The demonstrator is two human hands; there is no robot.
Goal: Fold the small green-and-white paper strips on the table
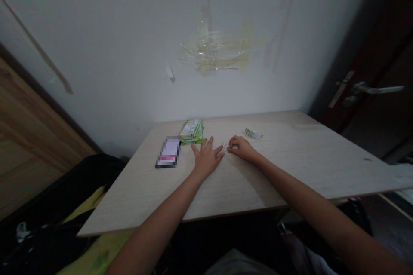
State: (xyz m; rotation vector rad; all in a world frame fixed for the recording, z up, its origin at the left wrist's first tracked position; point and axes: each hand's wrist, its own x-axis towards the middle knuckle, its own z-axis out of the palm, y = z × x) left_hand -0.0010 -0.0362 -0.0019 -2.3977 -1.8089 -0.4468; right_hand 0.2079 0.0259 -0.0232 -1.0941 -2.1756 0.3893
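My left hand (206, 158) lies on the table with its fingers spread. Its thumb side is at a small white piece (225, 148), too small to name. My right hand (241, 148) has thumb and fingertips pinched together at the right edge of that same piece. Beyond my left hand is a stack of green-and-white packets (191, 131). A phone (168, 152) with its screen blurred out lies left of that hand. Behind my right hand, a small green-and-white tube or crumpled wrapper (253, 133) rests on the tabletop.
The pale wooden table (322, 159) stands against a white wall (129, 51) bearing strips of clear tape (222, 51). A dark door with a metal handle (377, 90) is at the right. Dark and yellow cloth (103, 251) lies below the table's left edge.
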